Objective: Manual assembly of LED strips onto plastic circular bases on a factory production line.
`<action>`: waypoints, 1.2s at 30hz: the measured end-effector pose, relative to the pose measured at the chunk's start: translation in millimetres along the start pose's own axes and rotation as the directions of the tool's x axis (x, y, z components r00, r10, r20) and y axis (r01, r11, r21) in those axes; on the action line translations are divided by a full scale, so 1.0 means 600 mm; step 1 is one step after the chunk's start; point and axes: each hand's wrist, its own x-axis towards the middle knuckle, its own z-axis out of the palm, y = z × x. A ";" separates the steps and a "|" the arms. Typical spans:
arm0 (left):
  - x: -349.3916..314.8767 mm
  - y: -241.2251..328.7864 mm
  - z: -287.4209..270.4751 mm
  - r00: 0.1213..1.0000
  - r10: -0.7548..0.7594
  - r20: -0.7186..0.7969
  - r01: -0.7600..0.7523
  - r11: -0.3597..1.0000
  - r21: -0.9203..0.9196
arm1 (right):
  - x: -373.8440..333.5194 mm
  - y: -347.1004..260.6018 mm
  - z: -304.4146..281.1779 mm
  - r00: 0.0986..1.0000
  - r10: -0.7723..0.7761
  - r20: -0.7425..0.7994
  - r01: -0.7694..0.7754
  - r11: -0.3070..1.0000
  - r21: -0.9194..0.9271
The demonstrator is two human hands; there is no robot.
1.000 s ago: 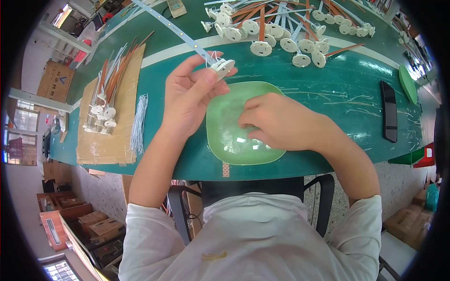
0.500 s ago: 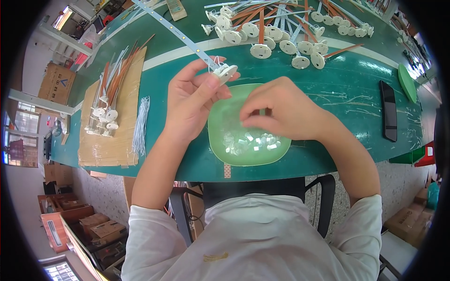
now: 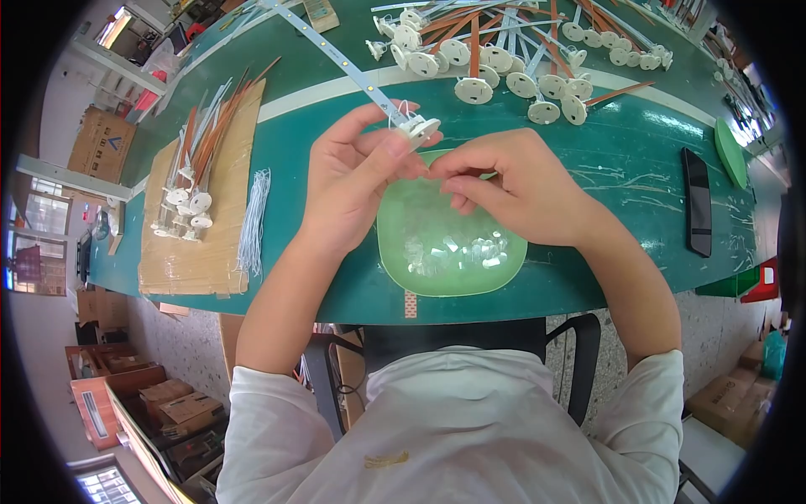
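Note:
My left hand (image 3: 357, 181) grips an LED strip light (image 3: 348, 67) by the round white cap (image 3: 420, 130) at its near end. The strip tilts up and away to the left, and thin white wires loop beside the cap. Close to that cap, my right hand (image 3: 508, 181) has thumb and forefinger pinched together; whatever they hold is too small to make out. Its fingertips nearly meet those of my left hand. Beneath both hands lies a green plastic tray (image 3: 395, 269) with many small clear pieces (image 3: 466, 252) in it.
A pile of capped strips (image 3: 504, 63) spreads across the far side. To the left, more strips (image 3: 189, 202) rest on cardboard (image 3: 159, 273) beside a bundle of white wires (image 3: 253, 223). A black phone (image 3: 696, 202) and a green lid-like piece (image 3: 729, 151) lie at the right.
My right hand has risen from over the tray toward the fingers of my left hand. The left hand and strip have shifted slightly right.

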 end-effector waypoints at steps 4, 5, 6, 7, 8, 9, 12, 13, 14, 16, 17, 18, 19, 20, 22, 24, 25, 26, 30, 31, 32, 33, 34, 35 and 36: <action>0.001 -0.002 0.004 1.000 0.008 -0.029 -0.008 1.000 0.002 | -0.003 0.005 0.008 0.991 -0.081 -0.106 0.079 0.997 -0.026; 0.002 -0.002 0.004 0.999 0.003 -0.035 -0.003 1.000 -0.003 | -0.005 0.003 0.009 0.984 -0.044 -0.172 0.047 0.999 0.014; 0.003 -0.002 0.003 0.999 -0.002 -0.041 0.002 1.000 -0.008 | -0.005 0.002 0.010 0.972 -0.005 -0.235 0.018 0.998 0.056; 0.002 -0.003 0.003 0.999 -0.002 -0.038 0.002 1.000 -0.011 | -0.003 0.001 0.011 0.971 -0.003 -0.238 0.016 0.998 0.053; 0.000 -0.002 0.002 0.999 -0.007 -0.038 0.006 0.999 -0.034 | -0.001 0.001 0.013 0.958 -0.010 -0.287 0.033 0.997 0.076; 0.000 -0.005 0.005 0.999 -0.014 -0.033 0.011 0.998 -0.065 | -0.003 0.000 0.011 0.941 -0.011 -0.339 0.045 0.995 0.092; -0.003 0.003 0.002 0.999 -0.043 -0.023 0.041 0.996 -0.081 | 0.000 -0.009 0.012 0.913 -0.116 -0.391 0.067 0.988 -0.137; -0.002 0.001 0.004 0.999 -0.047 -0.017 0.046 0.995 -0.085 | 0.001 -0.006 0.015 0.912 -0.110 -0.396 0.059 0.989 -0.139; -0.002 -0.002 0.005 0.999 -0.049 -0.015 0.047 0.994 -0.101 | 0.002 0.000 0.020 0.873 -0.208 -0.440 0.147 0.975 -0.169; 0.000 -0.005 0.005 0.999 -0.051 -0.008 0.050 0.993 -0.110 | 0.002 0.001 0.024 0.819 -0.305 -0.486 0.233 0.951 -0.203; 0.001 -0.009 0.005 1.000 -0.024 0.018 0.025 0.995 -0.101 | 0.000 -0.002 0.024 0.808 -0.331 -0.488 0.244 0.941 -0.235; 0.001 -0.013 0.005 0.999 0.002 0.039 0.001 0.996 -0.092 | 0.000 -0.002 0.026 0.797 -0.356 -0.488 0.255 0.930 -0.263; 0.000 -0.014 0.007 0.999 -0.003 0.040 0.006 0.996 -0.087 | -0.001 -0.003 0.027 0.795 -0.354 -0.492 0.255 0.932 -0.258; -0.003 -0.015 0.009 1.000 0.007 0.024 -0.005 0.995 -0.099 | -0.002 -0.004 0.028 0.791 -0.395 -0.467 0.274 0.911 -0.307; -0.006 -0.015 0.012 1.000 0.014 0.012 -0.013 0.994 -0.108 | -0.003 -0.002 0.030 0.784 -0.434 -0.444 0.291 0.889 -0.354; -0.010 -0.015 0.014 1.000 0.017 -0.020 -0.019 0.990 -0.140 | -0.001 0.002 0.033 0.738 -0.499 -0.454 0.335 0.856 -0.395; -0.012 -0.015 0.017 1.000 0.014 -0.020 -0.017 0.990 -0.138 | -0.001 0.004 0.034 0.737 -0.497 -0.457 0.335 0.857 -0.393; -0.014 -0.015 0.020 1.000 0.022 -0.010 -0.023 0.989 -0.147 | -0.002 0.005 0.036 0.737 -0.512 -0.441 0.334 0.843 -0.421; -0.012 -0.021 0.016 0.999 0.035 -0.004 -0.035 0.993 -0.113 | -0.001 0.012 0.038 0.699 -0.586 -0.411 0.365 0.785 -0.500; -0.011 -0.022 0.016 0.999 0.032 -0.002 -0.032 0.993 -0.114 | -0.001 0.013 0.037 0.699 -0.583 -0.413 0.362 0.787 -0.500; -0.010 -0.024 0.017 1.000 0.023 -0.006 -0.023 0.989 -0.148 | 0.000 0.014 0.036 0.689 -0.599 -0.408 0.386 0.779 -0.493; -0.012 -0.019 0.018 1.000 0.022 -0.012 -0.023 0.984 -0.177 | 0.001 0.009 0.036 0.673 -0.623 -0.399 0.419 0.766 -0.488; -0.013 -0.014 0.018 1.000 0.026 -0.013 -0.028 0.984 -0.173 | 0.003 0.006 0.031 0.670 -0.627 -0.398 0.424 0.763 -0.488; -0.013 -0.009 0.018 1.000 0.026 0.016 -0.023 0.982 -0.185 | 0.003 0.002 0.023 0.691 -0.624 -0.365 0.446 0.765 -0.464; -0.012 -0.009 0.015 0.999 0.021 0.043 -0.011 0.980 -0.200 | 0.002 0.004 0.018 0.714 -0.616 -0.332 0.463 0.772 -0.437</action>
